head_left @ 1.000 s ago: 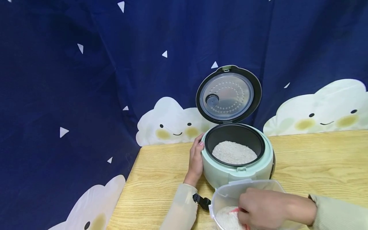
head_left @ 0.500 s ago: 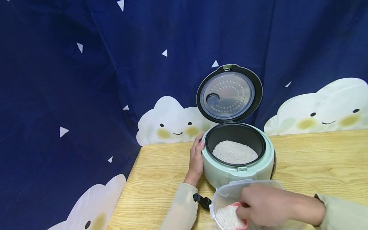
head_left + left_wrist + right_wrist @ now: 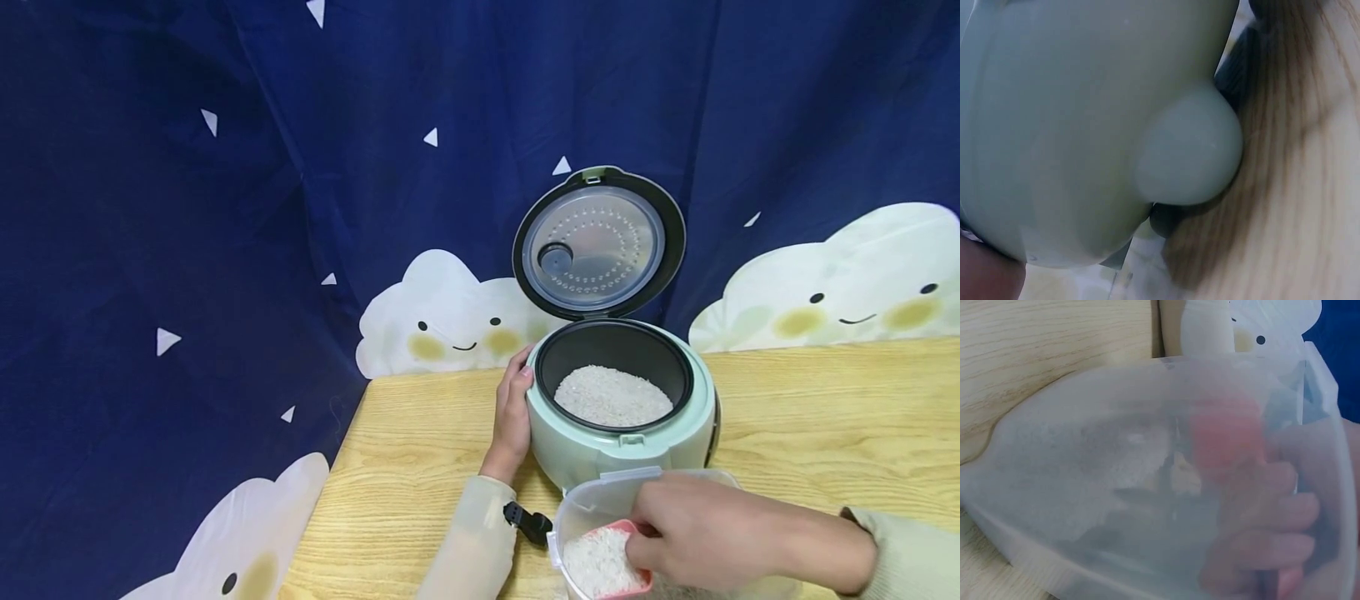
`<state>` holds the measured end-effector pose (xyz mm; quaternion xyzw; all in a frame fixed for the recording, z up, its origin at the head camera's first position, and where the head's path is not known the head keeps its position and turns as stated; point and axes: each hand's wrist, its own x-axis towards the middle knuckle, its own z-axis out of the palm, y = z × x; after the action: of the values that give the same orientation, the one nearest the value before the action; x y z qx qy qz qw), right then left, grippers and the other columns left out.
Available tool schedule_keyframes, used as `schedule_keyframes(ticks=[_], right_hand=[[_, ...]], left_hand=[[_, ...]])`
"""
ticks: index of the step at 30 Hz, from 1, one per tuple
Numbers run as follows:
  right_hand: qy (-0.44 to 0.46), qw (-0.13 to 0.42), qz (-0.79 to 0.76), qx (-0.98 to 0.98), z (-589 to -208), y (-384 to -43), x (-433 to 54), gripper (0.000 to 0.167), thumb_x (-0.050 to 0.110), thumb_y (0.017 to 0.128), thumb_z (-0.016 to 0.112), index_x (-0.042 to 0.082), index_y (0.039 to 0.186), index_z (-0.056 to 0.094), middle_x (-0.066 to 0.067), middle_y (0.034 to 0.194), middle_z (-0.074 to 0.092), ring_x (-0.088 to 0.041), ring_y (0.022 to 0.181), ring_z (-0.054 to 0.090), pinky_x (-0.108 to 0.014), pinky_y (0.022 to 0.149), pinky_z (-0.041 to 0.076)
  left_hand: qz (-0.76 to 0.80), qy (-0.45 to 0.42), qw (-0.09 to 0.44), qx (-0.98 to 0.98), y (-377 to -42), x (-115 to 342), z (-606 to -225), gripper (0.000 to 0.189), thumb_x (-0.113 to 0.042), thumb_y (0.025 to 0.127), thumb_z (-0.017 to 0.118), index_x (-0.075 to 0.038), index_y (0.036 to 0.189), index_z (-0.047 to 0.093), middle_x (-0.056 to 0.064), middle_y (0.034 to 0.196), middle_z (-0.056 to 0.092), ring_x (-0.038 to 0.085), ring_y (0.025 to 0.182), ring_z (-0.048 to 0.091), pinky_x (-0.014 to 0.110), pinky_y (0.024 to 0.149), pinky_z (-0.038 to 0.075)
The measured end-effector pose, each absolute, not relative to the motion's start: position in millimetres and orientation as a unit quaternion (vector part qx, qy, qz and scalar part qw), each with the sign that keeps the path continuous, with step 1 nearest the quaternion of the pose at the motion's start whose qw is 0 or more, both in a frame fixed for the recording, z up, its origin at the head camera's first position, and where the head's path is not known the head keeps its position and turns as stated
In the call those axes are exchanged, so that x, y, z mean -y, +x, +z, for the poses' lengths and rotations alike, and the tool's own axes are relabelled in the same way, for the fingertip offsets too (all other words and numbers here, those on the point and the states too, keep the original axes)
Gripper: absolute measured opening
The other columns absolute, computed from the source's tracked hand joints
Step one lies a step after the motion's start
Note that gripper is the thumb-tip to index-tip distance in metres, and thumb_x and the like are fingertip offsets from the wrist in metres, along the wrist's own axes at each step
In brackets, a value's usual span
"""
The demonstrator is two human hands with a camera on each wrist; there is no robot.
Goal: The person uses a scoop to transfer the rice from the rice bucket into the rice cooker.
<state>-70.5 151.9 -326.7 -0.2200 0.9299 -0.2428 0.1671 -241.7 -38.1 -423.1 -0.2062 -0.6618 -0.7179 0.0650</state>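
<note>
A mint-green rice cooker point(image 3: 600, 462) stands with its lid point(image 3: 600, 242) raised, and white rice point(image 3: 613, 396) lies in its black inner pot point(image 3: 652, 358). My left hand point(image 3: 513, 417) rests against the cooker's left side; in the left wrist view the cooker's wall point(image 3: 1085, 125) fills most of the frame. In front of the cooker is a translucent plastic bin point(image 3: 600, 500) holding rice. Inside it my right hand point(image 3: 697, 529) grips the handle of a pink scoop point(image 3: 628, 527) heaped with rice point(image 3: 603, 562). Through the bin's wall, the right wrist view shows my curled fingers point(image 3: 1279, 512) and the scoop point(image 3: 1229, 437).
The wooden table point(image 3: 840, 417) carries the cooker and the bin. A black strap-like piece point(image 3: 528, 525) sits by my left sleeve, left of the bin. Behind the table hangs a dark blue curtain point(image 3: 225, 250) with cloud prints, close to the raised lid.
My right hand has drawn the scoop slightly up and right inside the bin. The scoop, mostly hidden a second ago, now shows filled with rice. My left hand stays put.
</note>
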Motion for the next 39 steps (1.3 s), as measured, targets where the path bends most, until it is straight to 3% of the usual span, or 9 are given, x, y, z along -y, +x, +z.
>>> schedule_keyframes(ticks=[12, 18, 39], right_hand=[[-0.203, 0.224, -0.287, -0.909, -319.4, -74.7, -159.8, 0.031, 0.027, 0.092, 0.066, 0.028, 0.061, 0.062, 0.014, 0.052, 0.038, -0.005, 0.047, 0.030, -0.023, 0.045, 0.021], [-0.227, 0.202, -0.288, -0.908, -319.8, -75.7, -165.1, 0.036, 0.025, 0.093, 0.065, 0.029, 0.059, 0.053, 0.017, 0.053, 0.033, -0.001, 0.047, 0.026, -0.021, 0.045, 0.019], [-0.204, 0.211, -0.306, -0.906, -313.3, -74.6, -181.4, 0.030, 0.026, 0.094, 0.064, 0.027, 0.064, 0.064, 0.014, 0.057, 0.033, -0.004, 0.051, 0.030, -0.025, 0.046, 0.021]], left_hand=[[-0.721, -0.211, 0.066, 0.656, -241.7, 38.2, -422.6, 0.055, -0.031, 0.102, 0.033, -0.012, 0.150, 0.052, 0.010, 0.154, 0.055, 0.026, 0.142, 0.052, 0.023, 0.119, 0.040], [-0.725, -0.209, 0.065, 0.653, -241.4, 37.8, -423.2, 0.056, -0.031, 0.101, 0.033, -0.011, 0.150, 0.052, 0.011, 0.154, 0.055, 0.026, 0.142, 0.052, 0.021, 0.118, 0.041], [-0.720, -0.211, 0.064, 0.658, -241.1, 38.5, -421.9, 0.056, -0.032, 0.101, 0.033, -0.012, 0.150, 0.052, 0.010, 0.154, 0.055, 0.025, 0.142, 0.052, 0.020, 0.118, 0.040]])
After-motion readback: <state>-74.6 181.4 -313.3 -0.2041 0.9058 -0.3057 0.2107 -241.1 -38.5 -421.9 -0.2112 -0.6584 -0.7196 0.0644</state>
